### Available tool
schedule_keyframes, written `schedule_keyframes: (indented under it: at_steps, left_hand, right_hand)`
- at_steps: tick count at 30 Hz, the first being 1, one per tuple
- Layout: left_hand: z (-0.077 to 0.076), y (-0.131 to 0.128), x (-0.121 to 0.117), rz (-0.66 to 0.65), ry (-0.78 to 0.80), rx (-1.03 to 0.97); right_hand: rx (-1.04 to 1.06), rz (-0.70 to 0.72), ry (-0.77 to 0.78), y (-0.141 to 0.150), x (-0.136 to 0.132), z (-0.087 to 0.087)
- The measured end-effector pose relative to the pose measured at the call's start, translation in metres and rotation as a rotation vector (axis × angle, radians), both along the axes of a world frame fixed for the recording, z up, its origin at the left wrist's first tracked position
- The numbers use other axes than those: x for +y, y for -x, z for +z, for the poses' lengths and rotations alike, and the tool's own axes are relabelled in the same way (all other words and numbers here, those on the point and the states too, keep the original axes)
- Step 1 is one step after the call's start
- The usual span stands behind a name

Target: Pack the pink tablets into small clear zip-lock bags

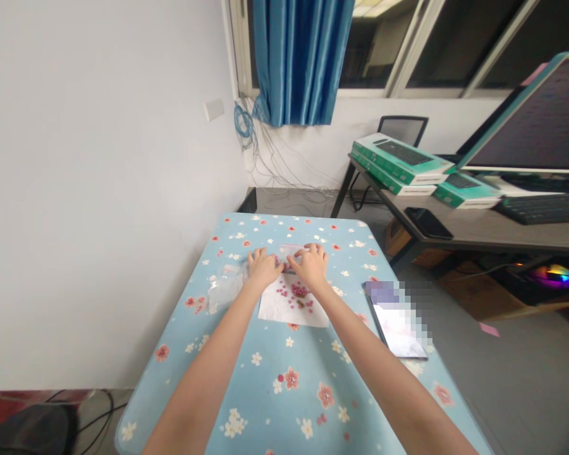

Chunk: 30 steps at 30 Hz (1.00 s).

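A small clear plastic bag (292, 249) lies between my hands, at the far edge of a white sheet of paper (275, 310). My left hand (264, 266) is at its left side, thumb and fingers closed on the near edge. My right hand (312, 264) is at the other side with curled fingers and the thumb drawn in; what it pinches, if anything, is too small to make out. Several small pink-red beads (298, 291) are scattered over the paper, and a few show close to my left fingertips. Left of the paper rests crumpled clear plastic packaging (225, 287).
A blue flowered cloth (246, 392) covers the table. At its right edge lies a tablet-like device (398, 325), partly pixelated. The desk beyond holds green keyboard boxes (403, 158), a phone (428, 223), a keyboard (545, 207) and a monitor (535, 120). A white wall (99, 189) borders the left.
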<state>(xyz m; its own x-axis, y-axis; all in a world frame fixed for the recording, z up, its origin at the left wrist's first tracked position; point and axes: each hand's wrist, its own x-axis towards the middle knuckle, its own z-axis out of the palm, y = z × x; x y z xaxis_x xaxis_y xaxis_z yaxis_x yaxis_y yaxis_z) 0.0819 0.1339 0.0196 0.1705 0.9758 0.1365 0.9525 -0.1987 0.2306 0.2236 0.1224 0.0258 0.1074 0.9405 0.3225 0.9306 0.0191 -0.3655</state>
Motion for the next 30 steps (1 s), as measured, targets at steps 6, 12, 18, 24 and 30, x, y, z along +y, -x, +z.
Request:
schedule_keyframes:
  at_steps: [6,12,18,24,30]
  left_hand:
    - [0.001,0.0,-0.007,0.017,-0.005,-0.063]
    - [0.007,0.005,-0.021,0.022,-0.033,-0.369]
    - [0.009,0.004,-0.046,-0.008,0.102,-1.256]
    - [0.011,0.005,-0.074,0.011,0.151,-1.446]
    - [-0.003,0.01,-0.084,-0.001,0.075,-1.322]
  right_hand:
    - [0.212,-0.035,-0.005,0.011,-0.002,0.004]
    - [0.754,0.204,-0.081,0.013,-0.013,0.013]
    - [1.25,0.372,0.026,0.006,-0.046,0.028]
    - [1.249,0.349,0.09,-0.002,-0.079,0.028]
    - [1.117,0.142,-0.03,-0.003,-0.088,0.009]
